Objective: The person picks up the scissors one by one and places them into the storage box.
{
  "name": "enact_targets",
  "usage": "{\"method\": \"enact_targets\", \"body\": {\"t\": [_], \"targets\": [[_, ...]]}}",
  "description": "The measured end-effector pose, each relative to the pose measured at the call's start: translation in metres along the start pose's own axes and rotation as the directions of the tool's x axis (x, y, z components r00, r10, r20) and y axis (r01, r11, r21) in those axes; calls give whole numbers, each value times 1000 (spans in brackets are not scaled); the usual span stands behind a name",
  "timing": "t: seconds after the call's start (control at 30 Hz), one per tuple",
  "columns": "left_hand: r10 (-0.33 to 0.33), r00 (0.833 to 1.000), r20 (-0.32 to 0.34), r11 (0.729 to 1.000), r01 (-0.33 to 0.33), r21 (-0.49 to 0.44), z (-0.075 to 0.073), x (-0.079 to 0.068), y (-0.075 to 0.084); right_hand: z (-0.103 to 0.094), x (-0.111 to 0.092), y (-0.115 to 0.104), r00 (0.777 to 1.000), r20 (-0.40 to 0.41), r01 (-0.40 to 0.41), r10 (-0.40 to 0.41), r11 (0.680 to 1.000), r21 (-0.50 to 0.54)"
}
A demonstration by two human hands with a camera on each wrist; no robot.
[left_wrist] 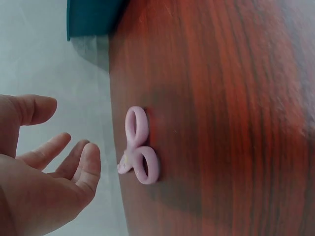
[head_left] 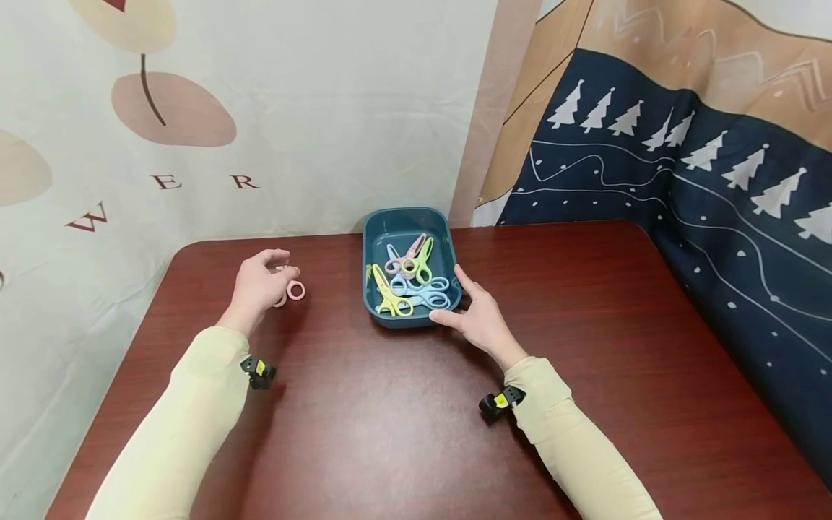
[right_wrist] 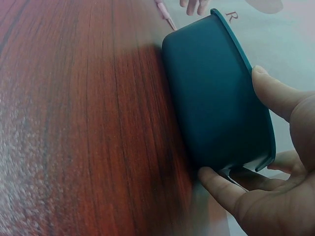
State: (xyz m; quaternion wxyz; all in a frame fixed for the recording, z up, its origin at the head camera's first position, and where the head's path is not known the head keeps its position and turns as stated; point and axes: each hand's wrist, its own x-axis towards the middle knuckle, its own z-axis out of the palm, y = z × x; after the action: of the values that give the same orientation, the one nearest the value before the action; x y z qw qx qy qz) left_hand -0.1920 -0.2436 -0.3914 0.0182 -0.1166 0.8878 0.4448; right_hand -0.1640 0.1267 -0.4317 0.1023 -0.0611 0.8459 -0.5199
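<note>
My left hand [head_left: 260, 285] hovers over a pair of pink scissors [head_left: 296, 290] lying on the table. In the left wrist view its fingers are loosely bent and spread apart, off the scissors' finger loops [left_wrist: 141, 125]; the blades are mostly out of sight. With my right hand [head_left: 481, 319] I hold the near right corner of a dark teal plastic bin [head_left: 409, 323], thumb on the front rim and fingers along the right side. Inside lie several children's scissors: yellow scissors [head_left: 385, 287], green scissors [head_left: 423, 261], pink scissors [head_left: 418, 245] and light blue scissors [head_left: 437, 298].
The reddish-brown wooden table [head_left: 364, 419] carries the bin near its far edge. A pale printed cloth [head_left: 325, 108] hangs behind it, and a dark blue cloth with white trees [head_left: 650, 180] hangs along the right side.
</note>
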Motion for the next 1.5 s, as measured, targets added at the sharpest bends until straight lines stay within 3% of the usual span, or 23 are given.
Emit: {"method": "enact_targets", "body": {"t": [0.23, 0.63, 0.97, 1.5], "targets": [[-42, 998, -56, 998, 45, 37, -2, 0, -10, 0, 1, 0, 1000, -2, 1, -1, 1000, -4], [-100, 994, -40, 993, 102, 59, -2, 0, -23, 0, 0, 0, 1000, 2, 5, -5, 1000, 11], [-124, 992, -25, 992, 125, 22, 3, 1, -32, 0, 0, 0, 1000, 3, -6, 6, 1000, -2], [-98, 993, -65, 981, 107, 161, 10, 3, -32, 0, 0, 0, 1000, -1, 1, -1, 1000, 21]]}}
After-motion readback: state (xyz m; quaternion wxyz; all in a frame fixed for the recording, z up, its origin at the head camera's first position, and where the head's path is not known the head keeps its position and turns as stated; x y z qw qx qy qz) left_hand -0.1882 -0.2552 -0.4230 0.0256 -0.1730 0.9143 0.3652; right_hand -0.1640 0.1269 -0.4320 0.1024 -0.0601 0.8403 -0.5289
